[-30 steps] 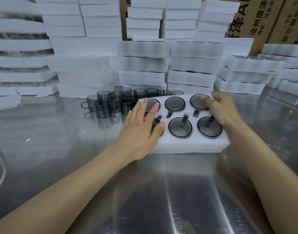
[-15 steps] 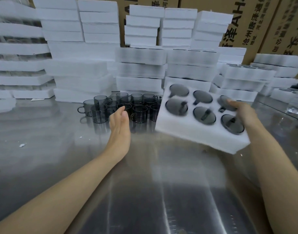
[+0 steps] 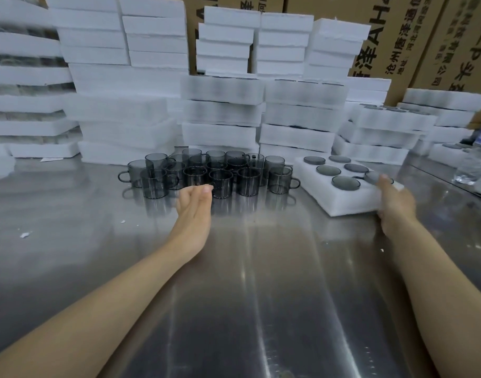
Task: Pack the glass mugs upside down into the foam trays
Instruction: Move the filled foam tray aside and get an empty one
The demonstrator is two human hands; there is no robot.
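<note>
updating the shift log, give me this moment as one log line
right hand: grips filled foam tray corner | left hand: open, near loose mugs | packed mugs: six, upside down

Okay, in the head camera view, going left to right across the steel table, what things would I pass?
Foam scrap → loose glass mugs → filled foam tray → plastic bottle. Both hands are left out because they overlap the mugs and the tray.
</note>
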